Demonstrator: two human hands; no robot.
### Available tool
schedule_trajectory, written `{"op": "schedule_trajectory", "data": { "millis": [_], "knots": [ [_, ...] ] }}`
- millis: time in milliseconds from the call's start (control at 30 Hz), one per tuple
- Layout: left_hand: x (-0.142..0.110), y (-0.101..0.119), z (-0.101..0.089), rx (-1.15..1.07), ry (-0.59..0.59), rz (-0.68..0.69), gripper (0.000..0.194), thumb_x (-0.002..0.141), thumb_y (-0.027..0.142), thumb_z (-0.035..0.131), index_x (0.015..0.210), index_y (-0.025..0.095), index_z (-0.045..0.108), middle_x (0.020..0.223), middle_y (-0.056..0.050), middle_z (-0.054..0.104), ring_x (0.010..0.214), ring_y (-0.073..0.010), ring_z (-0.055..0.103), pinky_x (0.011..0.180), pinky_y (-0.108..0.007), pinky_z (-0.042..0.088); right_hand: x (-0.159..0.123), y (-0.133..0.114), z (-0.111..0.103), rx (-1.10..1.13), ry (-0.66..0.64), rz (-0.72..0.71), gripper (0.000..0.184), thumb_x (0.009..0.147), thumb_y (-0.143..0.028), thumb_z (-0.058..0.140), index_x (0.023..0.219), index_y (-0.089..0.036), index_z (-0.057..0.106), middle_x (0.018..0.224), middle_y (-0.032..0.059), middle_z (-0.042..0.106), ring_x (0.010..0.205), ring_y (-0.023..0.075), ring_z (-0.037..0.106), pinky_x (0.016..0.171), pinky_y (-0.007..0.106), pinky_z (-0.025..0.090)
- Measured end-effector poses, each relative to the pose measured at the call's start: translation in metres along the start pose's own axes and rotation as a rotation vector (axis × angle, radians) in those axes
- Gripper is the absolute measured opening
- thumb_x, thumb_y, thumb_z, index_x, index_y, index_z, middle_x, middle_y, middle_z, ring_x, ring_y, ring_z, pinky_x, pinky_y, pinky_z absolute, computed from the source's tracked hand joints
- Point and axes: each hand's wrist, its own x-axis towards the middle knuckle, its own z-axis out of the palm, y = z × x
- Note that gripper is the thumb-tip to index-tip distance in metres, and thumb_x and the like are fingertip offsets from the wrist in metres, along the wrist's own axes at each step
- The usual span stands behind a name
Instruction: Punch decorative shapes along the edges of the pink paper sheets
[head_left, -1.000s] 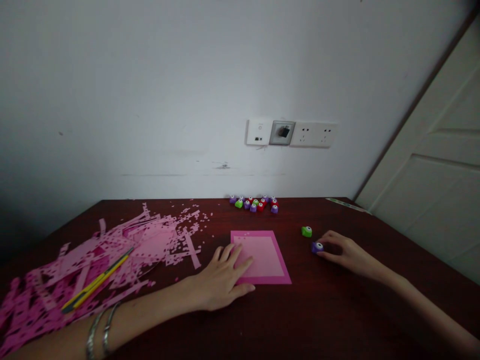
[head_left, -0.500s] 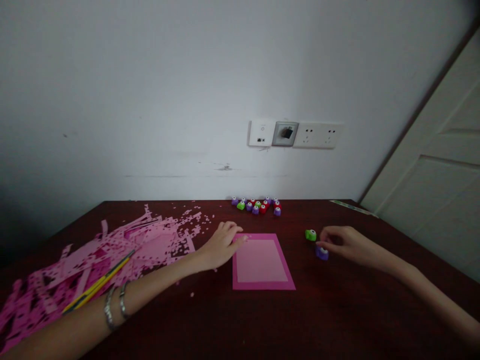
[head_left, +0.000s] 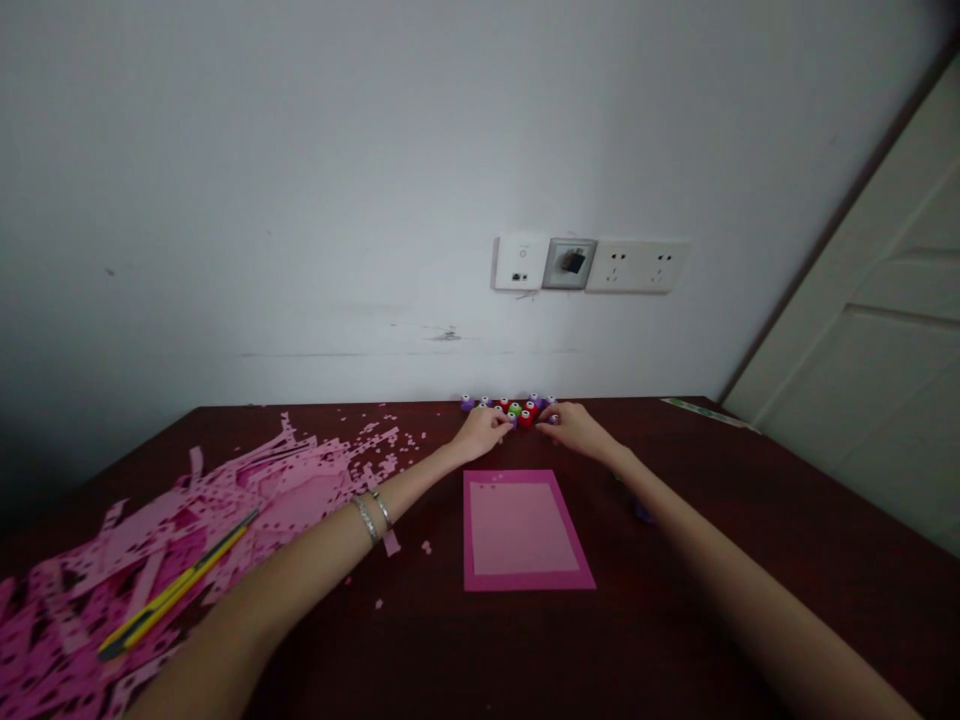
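At the back of the table stands a cluster of small craft paper punches (head_left: pixel 527 412) in purple, red and green with white round tops. My left hand (head_left: pixel 482 434) reaches into its front, fingertips pinched at a purple punch (head_left: pixel 512 420). Close by on the right, my right hand (head_left: pixel 574 429) has its fingers curled round another purple punch (head_left: pixel 553 420), mostly covered. Nearer to me lies a dark pink card (head_left: pixel 529 580) with a paler pink sheet (head_left: pixel 521 535) on it. A few tiny punched bits rest at the sheet's top left.
Punched pink paper strips (head_left: pixel 225 510) are heaped on the left, with a yellow utility knife (head_left: pixel 180 585) on them. Tiny cut-outs (head_left: pixel 382 465) are scattered beside the heap. One purple punch (head_left: pixel 643 512) is partly hidden behind my right forearm. A thin strip (head_left: pixel 709 414) lies at the back right.
My left hand has left the card and moved forward to the punches. My right hand has moved from the two punches on the right to the back cluster.
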Motion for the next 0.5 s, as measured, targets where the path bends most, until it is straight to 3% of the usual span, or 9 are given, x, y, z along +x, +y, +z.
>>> {"op": "schedule_trajectory", "data": {
  "millis": [233, 500],
  "knots": [
    [0.017, 0.006, 0.011, 0.152, -0.067, 0.012, 0.028, 0.080, 0.016, 0.044, 0.059, 0.013, 0.062, 0.046, 0.000, 0.055, 0.050, -0.0116, 0.052, 0.057, -0.022, 0.039, 0.018, 0.005, 0.022, 0.040, -0.013, 0.040, 0.017, 0.074, -0.026, 0.054, 0.070, -0.014, 0.065, 0.044, -0.0001, 0.056, 0.044, 0.0122, 0.053, 0.047, 0.021, 0.037],
    [0.019, 0.011, 0.015, 0.161, -0.069, -0.012, 0.027, 0.076, 0.010, 0.046, 0.053, 0.014, 0.060, 0.043, 0.000, 0.053, 0.051, -0.0122, 0.052, 0.060, -0.023, 0.039, 0.027, 0.016, 0.031, 0.036, 0.010, 0.047, 0.016, 0.072, -0.024, 0.053, 0.063, -0.014, 0.062, 0.041, -0.0014, 0.053, 0.044, 0.0117, 0.053, 0.050, 0.021, 0.038]
  ]
}}
